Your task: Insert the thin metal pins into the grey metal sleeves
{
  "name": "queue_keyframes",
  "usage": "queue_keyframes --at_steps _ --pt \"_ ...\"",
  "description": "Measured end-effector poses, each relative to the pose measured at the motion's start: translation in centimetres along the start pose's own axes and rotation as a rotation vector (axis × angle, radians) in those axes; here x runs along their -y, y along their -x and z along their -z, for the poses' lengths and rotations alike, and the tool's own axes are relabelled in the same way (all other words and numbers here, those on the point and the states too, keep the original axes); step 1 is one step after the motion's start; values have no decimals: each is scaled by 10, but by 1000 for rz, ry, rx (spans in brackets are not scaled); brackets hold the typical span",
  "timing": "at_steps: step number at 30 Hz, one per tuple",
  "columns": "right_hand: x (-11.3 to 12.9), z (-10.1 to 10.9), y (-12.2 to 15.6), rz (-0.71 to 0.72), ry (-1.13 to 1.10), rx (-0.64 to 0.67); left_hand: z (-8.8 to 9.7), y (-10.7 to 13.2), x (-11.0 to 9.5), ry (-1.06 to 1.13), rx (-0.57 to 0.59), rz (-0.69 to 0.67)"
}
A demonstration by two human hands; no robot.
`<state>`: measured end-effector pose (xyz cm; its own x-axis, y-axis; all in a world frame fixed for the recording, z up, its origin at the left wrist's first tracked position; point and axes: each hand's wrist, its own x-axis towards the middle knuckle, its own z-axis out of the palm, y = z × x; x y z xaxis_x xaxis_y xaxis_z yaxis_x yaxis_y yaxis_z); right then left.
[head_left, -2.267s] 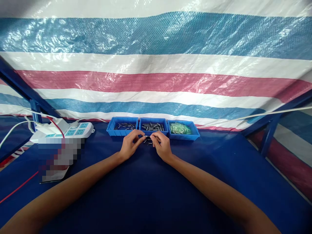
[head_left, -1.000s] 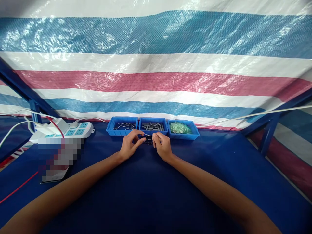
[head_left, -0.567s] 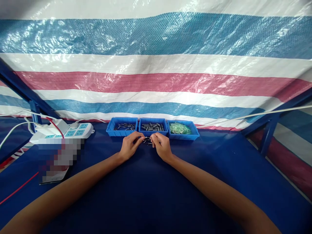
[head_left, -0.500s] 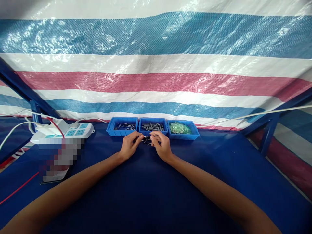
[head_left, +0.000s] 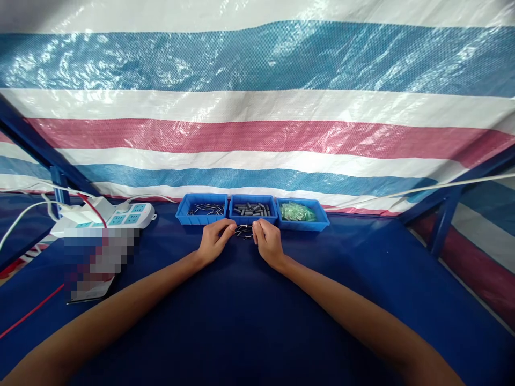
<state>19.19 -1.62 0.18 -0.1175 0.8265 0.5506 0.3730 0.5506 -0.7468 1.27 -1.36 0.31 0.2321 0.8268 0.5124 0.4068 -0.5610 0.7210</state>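
My left hand [head_left: 214, 242] is closed in a pinch just in front of the blue bins. Facing it, my right hand [head_left: 269, 244] is closed too, thumb against the bent fingers. A thin, pale rod-like piece [head_left: 243, 226] spans the small gap between the fingertips; its ends are hidden by the fingers. Below it, several thin dark pieces with shiny tips [head_left: 244, 234] lie on the table between the hands. Behind them stand a left bin [head_left: 201, 220] of slim black-and-silver rods, a middle bin [head_left: 273, 219] of dark grey cylinders and a right bin [head_left: 306, 225] of clear green plastic pieces.
On the left of the blue table [head_left: 249, 321] sits a white power strip [head_left: 139, 215] with plugs and cables. A red cable [head_left: 36, 311] runs past a partly pixelated flat object [head_left: 94, 289]. A striped tarp [head_left: 257, 134] hangs behind; blue frame posts [head_left: 444, 225] flank the table.
My right hand has shifted slightly right and its fingers have curled in more. The gap between my hands is wider, showing more of the thin pieces. My left hand is almost unmoved.
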Motion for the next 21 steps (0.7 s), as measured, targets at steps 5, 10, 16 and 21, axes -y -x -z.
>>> queue_keyframes --at_steps 5,10,16,21 --pt "1 1 -2 25 25 40 -1 0 0 -9 -11 -48" --pt "0 1 -2 21 7 52 -3 -1 -1 -84 -21 -134" --pt "1 1 -3 5 -5 43 -3 -1 0 -71 -36 -129" --pt "0 1 -1 -23 -63 55 -3 -1 -3 -90 -45 -128"
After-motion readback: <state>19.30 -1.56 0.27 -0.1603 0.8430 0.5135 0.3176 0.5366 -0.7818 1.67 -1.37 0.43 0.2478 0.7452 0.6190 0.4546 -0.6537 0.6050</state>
